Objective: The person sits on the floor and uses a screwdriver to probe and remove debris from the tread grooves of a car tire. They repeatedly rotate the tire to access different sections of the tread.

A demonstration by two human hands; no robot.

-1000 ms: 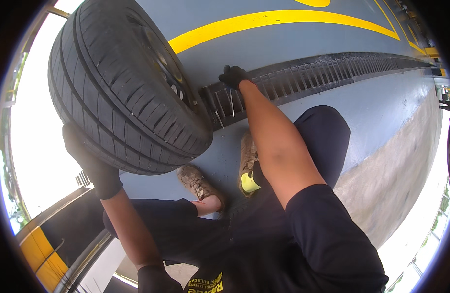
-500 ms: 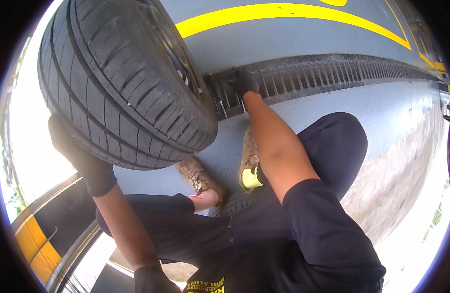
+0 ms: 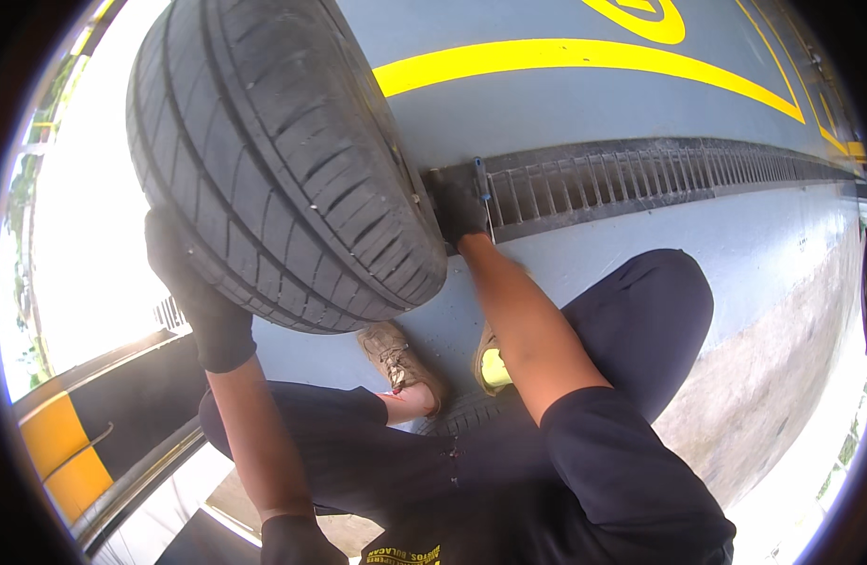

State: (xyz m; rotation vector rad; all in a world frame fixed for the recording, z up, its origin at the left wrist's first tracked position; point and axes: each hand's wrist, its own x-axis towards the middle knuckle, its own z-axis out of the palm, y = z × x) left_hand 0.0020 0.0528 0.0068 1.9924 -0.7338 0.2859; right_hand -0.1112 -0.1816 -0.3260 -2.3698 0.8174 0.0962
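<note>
A car wheel (image 3: 292, 179) with a black treaded tyre stands on edge in front of me, at the left, its rim side facing right and mostly turned away. My left hand (image 3: 193, 292), in a dark glove, is closed against the tyre's near left side and steadies it. My right hand (image 3: 457, 202), gloved too, is close against the wheel's right side, above the floor grate; its fingers are dark and partly hidden. Just right of that hand a screwdriver (image 3: 481, 177) with a blue handle and a thin metal shaft lies on the grate.
A long drain grate (image 3: 622, 184) crosses the grey floor beyond my feet. Yellow lines (image 3: 565, 54) are painted farther off. My brown shoes (image 3: 391, 353) stand close to the wheel. Part of another tyre (image 3: 466, 414) shows beneath me. A black and yellow block (image 3: 66, 438) is at lower left.
My right hand has moved left off the screwdriver to the wheel's side, leaving the blue handle in sight. My left hand stays on the tyre. The whole view has shifted slightly.
</note>
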